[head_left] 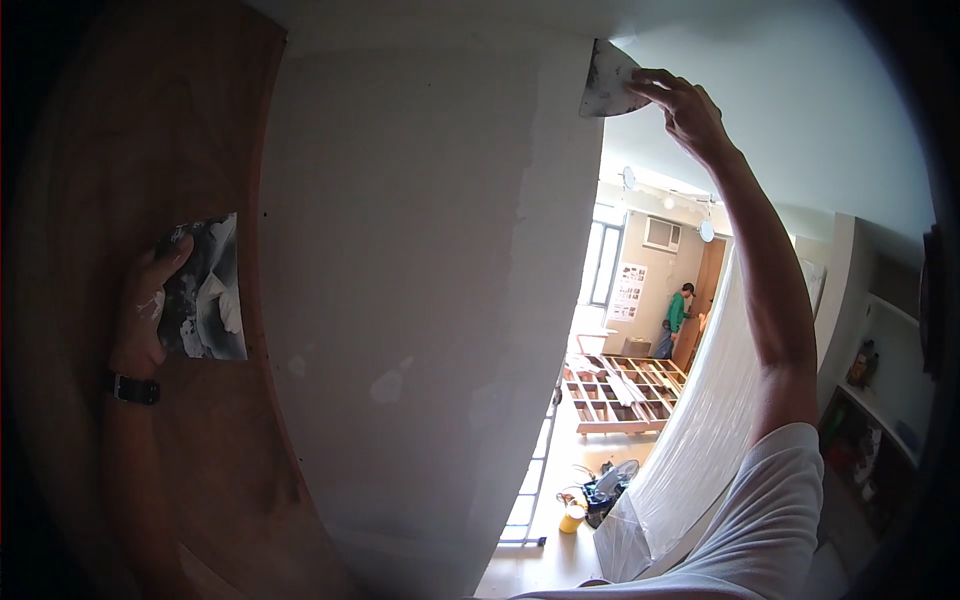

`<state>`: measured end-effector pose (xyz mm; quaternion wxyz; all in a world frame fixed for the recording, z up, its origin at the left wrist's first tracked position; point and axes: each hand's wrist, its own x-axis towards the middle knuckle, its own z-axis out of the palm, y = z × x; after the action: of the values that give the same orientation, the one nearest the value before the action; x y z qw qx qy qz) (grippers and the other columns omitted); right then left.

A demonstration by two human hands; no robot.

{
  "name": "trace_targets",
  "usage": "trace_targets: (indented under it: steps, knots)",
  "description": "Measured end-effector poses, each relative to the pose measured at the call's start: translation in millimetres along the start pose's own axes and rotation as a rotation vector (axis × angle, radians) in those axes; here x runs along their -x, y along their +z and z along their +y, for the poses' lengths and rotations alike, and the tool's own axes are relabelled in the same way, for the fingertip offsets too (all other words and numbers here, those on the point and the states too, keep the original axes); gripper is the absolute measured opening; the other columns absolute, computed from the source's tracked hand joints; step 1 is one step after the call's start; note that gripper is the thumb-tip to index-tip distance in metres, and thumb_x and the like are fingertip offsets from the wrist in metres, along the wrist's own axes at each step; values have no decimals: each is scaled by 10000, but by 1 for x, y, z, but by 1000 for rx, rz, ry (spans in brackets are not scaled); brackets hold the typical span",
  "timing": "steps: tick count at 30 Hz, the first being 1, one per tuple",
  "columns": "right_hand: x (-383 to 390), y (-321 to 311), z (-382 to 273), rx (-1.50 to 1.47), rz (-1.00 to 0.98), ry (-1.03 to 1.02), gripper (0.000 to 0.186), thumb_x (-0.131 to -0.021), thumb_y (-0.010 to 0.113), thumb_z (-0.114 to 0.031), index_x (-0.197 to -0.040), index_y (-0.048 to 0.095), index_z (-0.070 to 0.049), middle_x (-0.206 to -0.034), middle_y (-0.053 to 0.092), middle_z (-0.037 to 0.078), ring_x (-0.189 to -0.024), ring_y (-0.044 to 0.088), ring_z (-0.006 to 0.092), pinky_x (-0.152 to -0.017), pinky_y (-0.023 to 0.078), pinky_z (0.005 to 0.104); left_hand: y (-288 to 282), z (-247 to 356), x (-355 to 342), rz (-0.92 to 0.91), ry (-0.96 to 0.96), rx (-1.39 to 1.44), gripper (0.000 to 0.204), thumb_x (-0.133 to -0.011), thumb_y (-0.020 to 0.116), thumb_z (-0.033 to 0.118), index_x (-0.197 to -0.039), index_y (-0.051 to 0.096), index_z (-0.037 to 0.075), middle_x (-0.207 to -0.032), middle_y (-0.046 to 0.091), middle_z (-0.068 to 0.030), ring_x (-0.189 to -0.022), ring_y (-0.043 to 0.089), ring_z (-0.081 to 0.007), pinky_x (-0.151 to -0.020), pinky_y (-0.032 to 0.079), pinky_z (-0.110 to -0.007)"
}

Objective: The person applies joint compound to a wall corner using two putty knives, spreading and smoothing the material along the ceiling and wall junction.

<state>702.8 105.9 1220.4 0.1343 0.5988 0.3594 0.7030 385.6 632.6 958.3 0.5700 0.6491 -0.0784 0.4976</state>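
Note:
My right hand (682,107) is raised high at the upper right, its fingers closed on a putty knife (609,82). The wide, smeared blade lies against the far top edge of a grey-white wall panel (420,230), close to the ceiling. Lighter filler patches (390,382) show low on the panel. At the left, my left hand (148,300) grips a plaster hawk (205,315), a flat metal plate smeared with dark and white, with a lump of white putty (222,303) on it. A dark watch (132,388) is on my left wrist.
Brown wood panelling (190,120) borders the wall panel at left. Beyond its right edge, a person in green (677,315) stands near a wooden grid frame (625,392). Plastic sheeting (690,440), a yellow container (572,517), a ladder (530,500) and shelves (890,305) are at the right.

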Motion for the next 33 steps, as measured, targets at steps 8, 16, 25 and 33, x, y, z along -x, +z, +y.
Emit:
trace_targets:
  steps: [8, 16, 25, 33]
  knots:
    - [17, 10, 1, -61, 83, 32, 610, -858, 508, 162, -1221, 727, -276, -1320, 683, -51, -957, 737, 231, -739, 639, 360, -21, -7, -8, -155, -61, 17, 296, -1018, 626, 253, -1212, 708, 44, -1214, 658, -28, -1132, 633, -123, -970, 483, -286]
    - [70, -26, -32, -151, 200, 199, 526, -906, 548, 107, -1289, 701, -220, -1282, 702, 44, -1075, 714, 266, -852, 604, 371, -5, -10, -11, -59, -160, 186, 315, -990, 682, 296, -1164, 698, 34, -1051, 730, -35, -920, 715, -137, -810, 568, -284]
    - [139, -75, -297, -1622, -10, 726, 272, -979, 677, -96, -1241, 647, -30, -1083, 669, 70, -930, 602, 151, -760, 496, 285, 71, -49, 50, -348, -417, 800, 373, -1073, 535, 332, -1332, 610, 75, -1163, 718, -77, -1025, 711, -203, -925, 578, -380]
    - [88, -73, -434, -1606, 51, 175, 537, -885, 681, 103, -1354, 671, -160, -1428, 570, 165, -1130, 666, 277, -865, 601, 341, 72, -55, 65, -300, -323, 905, 308, -1086, 510, 317, -1246, 624, 79, -1186, 711, -77, -1050, 704, -204, -940, 576, -393]
